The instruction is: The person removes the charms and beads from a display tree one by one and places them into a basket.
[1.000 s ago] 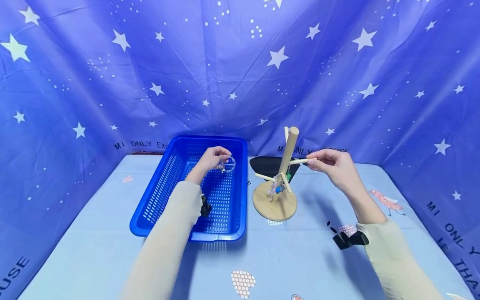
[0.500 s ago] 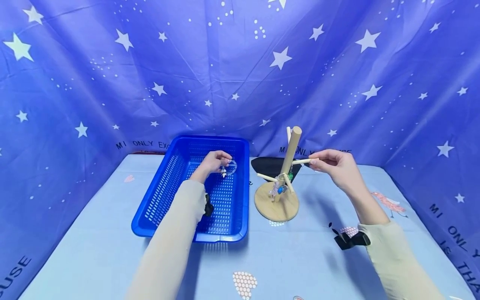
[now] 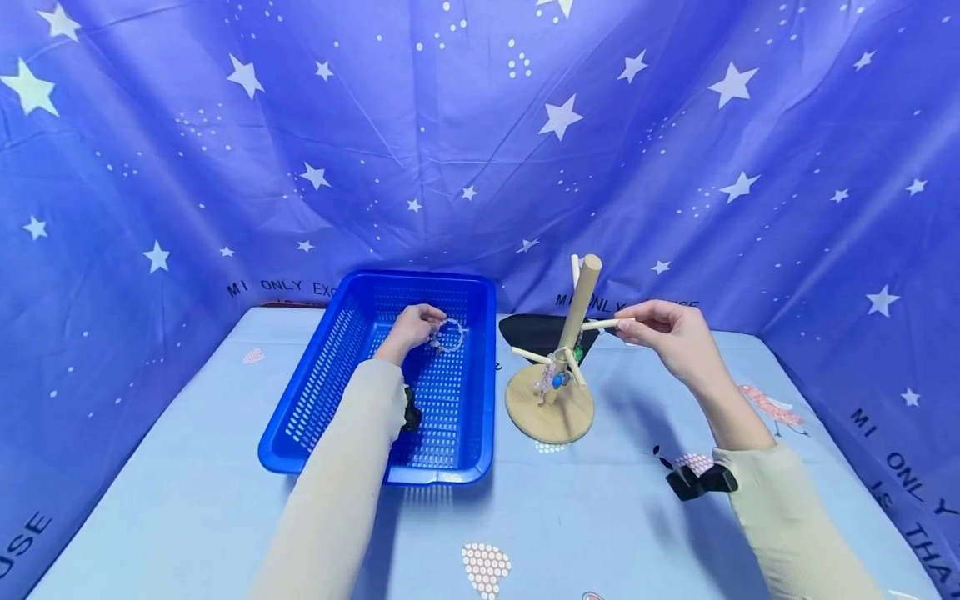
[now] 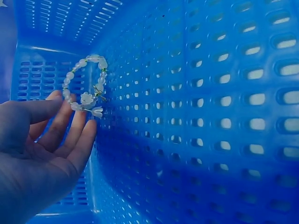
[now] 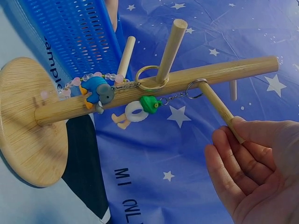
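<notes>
In the left wrist view, a bracelet of pale translucent beads (image 4: 70, 76) with a small whitish charm hangs from my left hand (image 4: 51, 135), thumb and fingertips at its lower edge. That hand (image 3: 411, 327) is inside the blue plastic basket (image 3: 489, 392). My right hand (image 3: 667, 333) pinches the end of a side peg (image 5: 217, 103) on the wooden stand (image 3: 579, 304). A keychain with a green-topped figure (image 5: 149, 104) hangs by its ring from this peg. Other pegs carry a blue and grey figure keychain (image 5: 97, 92) and a pink and clear beaded bracelet (image 5: 76, 81).
The stand's round base (image 3: 551, 421) sits right of the basket on a light blue printed cloth (image 3: 600, 525). A flat black item (image 3: 525, 331) lies behind the stand. Star-printed blue fabric (image 3: 465, 125) rises at the back and both sides.
My left hand has shifted slightly left inside the basket, and the bracelet's loop has turned to face the head camera more. My right hand keeps its hold on the peg.
</notes>
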Tool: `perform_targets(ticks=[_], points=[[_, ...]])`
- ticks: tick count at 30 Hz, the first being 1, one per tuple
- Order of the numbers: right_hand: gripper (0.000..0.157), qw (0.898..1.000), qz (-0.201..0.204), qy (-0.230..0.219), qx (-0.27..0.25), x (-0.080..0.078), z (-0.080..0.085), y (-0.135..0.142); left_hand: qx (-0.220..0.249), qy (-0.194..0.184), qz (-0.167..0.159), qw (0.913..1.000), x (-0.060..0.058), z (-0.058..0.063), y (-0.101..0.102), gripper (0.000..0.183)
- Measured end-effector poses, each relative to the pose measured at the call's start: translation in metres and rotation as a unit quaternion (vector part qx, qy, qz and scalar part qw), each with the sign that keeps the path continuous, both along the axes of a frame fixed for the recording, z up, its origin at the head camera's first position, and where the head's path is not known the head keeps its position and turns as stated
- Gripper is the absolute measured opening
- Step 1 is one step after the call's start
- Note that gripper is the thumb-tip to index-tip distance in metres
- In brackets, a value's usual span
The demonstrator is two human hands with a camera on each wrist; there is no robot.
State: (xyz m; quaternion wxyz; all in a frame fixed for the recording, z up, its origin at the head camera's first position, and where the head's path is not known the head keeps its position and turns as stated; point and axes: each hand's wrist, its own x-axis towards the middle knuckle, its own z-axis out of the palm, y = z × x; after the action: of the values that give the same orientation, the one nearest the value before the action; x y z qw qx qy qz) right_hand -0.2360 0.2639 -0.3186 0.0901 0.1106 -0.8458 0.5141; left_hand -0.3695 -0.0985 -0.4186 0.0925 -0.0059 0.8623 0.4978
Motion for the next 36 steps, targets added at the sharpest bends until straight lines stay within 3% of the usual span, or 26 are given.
perform_targets(ticks=[9,21,29,36], points=[[0.03,1.0,0.0,0.002,0.003,-0.001,-0.001,0.0,-0.009,0.025,-0.006,0.9996,0.0,0.003,-0.003,0.027],[0.029,1.0,0.001,0.0,-0.003,0.0,-0.001,0.0,0.077,0.073,-0.003,0.9944,0.0,0.017,0.004,0.025],[0.028,1.0,-0.002,-0.006,-0.003,0.001,0.0,0.0,0.109,0.102,-0.009,0.9887,0.003,0.031,0.011,0.025],[0.03,1.0,-0.001,0.0,-0.004,0.002,0.0,0.001,0.151,0.122,-0.037,0.9803,0.007,0.049,0.02,0.024]])
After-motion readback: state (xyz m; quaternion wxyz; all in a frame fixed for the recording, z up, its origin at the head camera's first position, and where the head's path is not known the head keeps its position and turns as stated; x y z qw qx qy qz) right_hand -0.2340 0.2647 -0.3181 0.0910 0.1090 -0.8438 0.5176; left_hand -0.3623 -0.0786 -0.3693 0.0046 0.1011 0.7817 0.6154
